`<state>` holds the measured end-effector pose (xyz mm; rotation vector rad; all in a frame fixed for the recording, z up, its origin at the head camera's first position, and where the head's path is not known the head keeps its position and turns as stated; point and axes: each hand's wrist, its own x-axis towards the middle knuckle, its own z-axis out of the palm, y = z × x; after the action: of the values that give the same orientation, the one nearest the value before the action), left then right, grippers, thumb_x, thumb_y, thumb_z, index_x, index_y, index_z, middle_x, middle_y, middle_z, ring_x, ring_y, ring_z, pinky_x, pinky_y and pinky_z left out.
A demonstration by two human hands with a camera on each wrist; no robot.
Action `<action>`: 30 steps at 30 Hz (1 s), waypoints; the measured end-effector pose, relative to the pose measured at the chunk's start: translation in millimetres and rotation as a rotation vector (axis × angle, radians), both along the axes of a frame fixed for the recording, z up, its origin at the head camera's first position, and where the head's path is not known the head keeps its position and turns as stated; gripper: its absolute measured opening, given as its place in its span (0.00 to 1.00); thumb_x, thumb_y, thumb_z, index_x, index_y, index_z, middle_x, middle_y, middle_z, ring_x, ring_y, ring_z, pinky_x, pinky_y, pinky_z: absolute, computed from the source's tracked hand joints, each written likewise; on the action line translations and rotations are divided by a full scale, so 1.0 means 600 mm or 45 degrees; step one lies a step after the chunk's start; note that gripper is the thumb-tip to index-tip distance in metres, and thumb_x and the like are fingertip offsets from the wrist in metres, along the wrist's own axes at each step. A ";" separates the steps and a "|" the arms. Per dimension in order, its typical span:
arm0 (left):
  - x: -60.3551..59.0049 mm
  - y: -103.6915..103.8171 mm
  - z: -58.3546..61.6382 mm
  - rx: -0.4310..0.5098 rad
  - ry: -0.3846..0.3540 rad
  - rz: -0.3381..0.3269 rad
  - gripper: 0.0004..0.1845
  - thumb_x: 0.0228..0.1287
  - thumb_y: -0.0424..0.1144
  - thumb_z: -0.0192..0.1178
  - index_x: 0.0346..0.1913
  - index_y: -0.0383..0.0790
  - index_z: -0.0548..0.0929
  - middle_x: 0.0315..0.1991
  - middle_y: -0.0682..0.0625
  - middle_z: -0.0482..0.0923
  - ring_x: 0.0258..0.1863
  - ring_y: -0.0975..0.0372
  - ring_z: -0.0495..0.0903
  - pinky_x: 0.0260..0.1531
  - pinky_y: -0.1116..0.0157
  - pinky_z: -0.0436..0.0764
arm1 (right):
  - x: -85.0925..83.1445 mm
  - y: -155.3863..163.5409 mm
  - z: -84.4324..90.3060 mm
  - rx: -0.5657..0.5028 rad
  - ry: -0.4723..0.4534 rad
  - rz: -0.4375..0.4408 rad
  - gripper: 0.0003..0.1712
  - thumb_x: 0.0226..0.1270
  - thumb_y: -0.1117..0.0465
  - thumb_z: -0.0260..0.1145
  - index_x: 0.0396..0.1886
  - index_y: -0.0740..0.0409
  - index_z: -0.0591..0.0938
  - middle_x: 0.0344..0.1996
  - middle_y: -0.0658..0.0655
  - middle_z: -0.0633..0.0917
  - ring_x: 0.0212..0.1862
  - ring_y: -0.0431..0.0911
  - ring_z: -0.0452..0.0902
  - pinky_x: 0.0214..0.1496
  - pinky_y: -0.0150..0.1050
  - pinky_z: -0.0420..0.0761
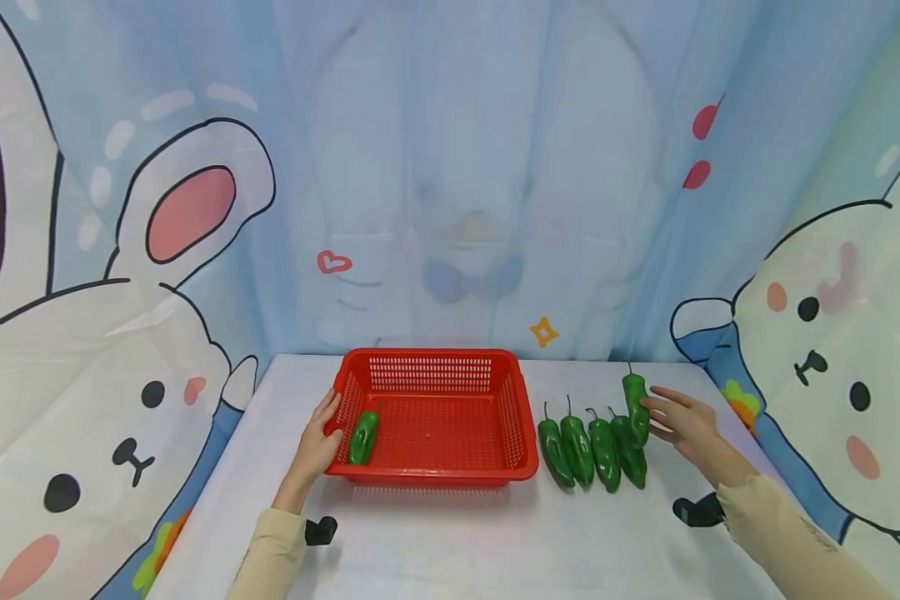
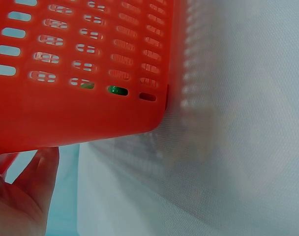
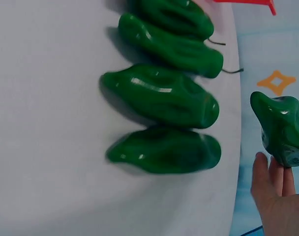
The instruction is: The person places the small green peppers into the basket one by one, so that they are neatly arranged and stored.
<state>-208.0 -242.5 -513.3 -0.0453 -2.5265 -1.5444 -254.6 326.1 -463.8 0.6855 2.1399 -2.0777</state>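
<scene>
Hands first: my left hand (image 1: 318, 444) rests with loose, straight fingers against the left wall of the red basket (image 1: 433, 362), gripping nothing. One pepper (image 1: 363, 437) lies inside the basket at its left edge, just beside that hand. My right hand (image 1: 682, 423) holds a raised pepper (image 1: 635, 407) in its fingertips, above the right end of the row. Four more peppers (image 1: 591, 448) lie side by side on the white table (image 1: 450, 542), just right of the basket.
</scene>
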 end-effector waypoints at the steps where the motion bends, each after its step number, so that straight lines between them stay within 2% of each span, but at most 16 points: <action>1: -0.001 -0.001 0.001 0.002 -0.002 -0.001 0.35 0.62 0.23 0.49 0.75 0.31 0.59 0.78 0.41 0.49 0.76 0.44 0.47 0.69 0.43 0.56 | -0.002 -0.007 0.001 0.000 0.011 0.012 0.40 0.69 0.61 0.64 0.76 0.61 0.60 0.58 0.60 0.74 0.44 0.41 0.78 0.62 0.51 0.73; 6: -0.004 -0.001 0.001 0.005 -0.013 -0.009 0.36 0.63 0.23 0.49 0.75 0.31 0.58 0.78 0.43 0.48 0.76 0.46 0.46 0.70 0.44 0.56 | -0.008 -0.045 0.013 -0.006 0.045 0.087 0.40 0.70 0.60 0.63 0.77 0.60 0.58 0.70 0.65 0.64 0.61 0.52 0.72 0.64 0.50 0.71; 9: -0.005 0.000 0.000 0.002 0.008 -0.011 0.36 0.62 0.22 0.49 0.75 0.30 0.58 0.78 0.41 0.48 0.76 0.44 0.47 0.69 0.43 0.56 | -0.011 -0.065 0.023 -0.002 0.064 0.152 0.41 0.70 0.59 0.63 0.78 0.60 0.57 0.71 0.64 0.63 0.68 0.54 0.65 0.65 0.48 0.72; 12: -0.005 0.001 -0.003 0.009 0.017 -0.004 0.35 0.61 0.22 0.50 0.74 0.30 0.59 0.78 0.41 0.49 0.76 0.44 0.47 0.69 0.43 0.56 | -0.016 -0.086 0.032 -0.023 0.085 0.186 0.41 0.69 0.59 0.65 0.77 0.60 0.58 0.64 0.62 0.71 0.67 0.53 0.67 0.55 0.40 0.80; 14: -0.005 0.000 -0.005 0.008 0.023 -0.001 0.35 0.61 0.21 0.50 0.74 0.30 0.60 0.78 0.41 0.50 0.76 0.43 0.48 0.69 0.43 0.57 | -0.019 -0.102 0.038 -0.033 0.101 0.212 0.42 0.68 0.60 0.66 0.77 0.60 0.59 0.56 0.56 0.76 0.61 0.50 0.72 0.47 0.36 0.82; 19: -0.006 -0.001 -0.008 0.010 0.019 0.007 0.35 0.62 0.22 0.50 0.74 0.31 0.60 0.78 0.42 0.50 0.76 0.44 0.48 0.69 0.43 0.56 | -0.023 -0.138 0.049 -0.065 0.149 0.292 0.42 0.67 0.61 0.66 0.77 0.62 0.59 0.42 0.45 0.79 0.46 0.38 0.78 0.44 0.34 0.82; 23: -0.005 0.000 -0.007 0.009 0.011 0.017 0.35 0.62 0.22 0.51 0.74 0.31 0.60 0.78 0.43 0.51 0.76 0.45 0.48 0.69 0.44 0.56 | -0.026 -0.164 0.053 -0.071 0.172 0.316 0.41 0.68 0.62 0.66 0.76 0.63 0.60 0.41 0.45 0.80 0.45 0.38 0.79 0.48 0.37 0.82; 27: -0.003 0.001 -0.006 0.009 0.007 0.018 0.35 0.62 0.22 0.51 0.74 0.31 0.60 0.78 0.42 0.50 0.76 0.44 0.48 0.69 0.43 0.56 | -0.028 -0.188 0.055 -0.030 0.181 0.339 0.38 0.69 0.61 0.65 0.75 0.63 0.62 0.47 0.50 0.80 0.49 0.41 0.78 0.57 0.43 0.79; 30: -0.003 0.001 -0.005 0.004 0.014 0.017 0.35 0.62 0.22 0.50 0.74 0.31 0.60 0.78 0.41 0.50 0.76 0.44 0.48 0.69 0.43 0.56 | -0.031 -0.205 0.055 -0.013 0.188 0.349 0.36 0.69 0.62 0.63 0.74 0.65 0.64 0.48 0.52 0.80 0.49 0.42 0.78 0.56 0.43 0.80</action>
<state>-209.8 -241.9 -516.6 -0.0365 -2.5113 -1.5389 -273.2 203.4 -430.9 0.2256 2.1514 -2.0449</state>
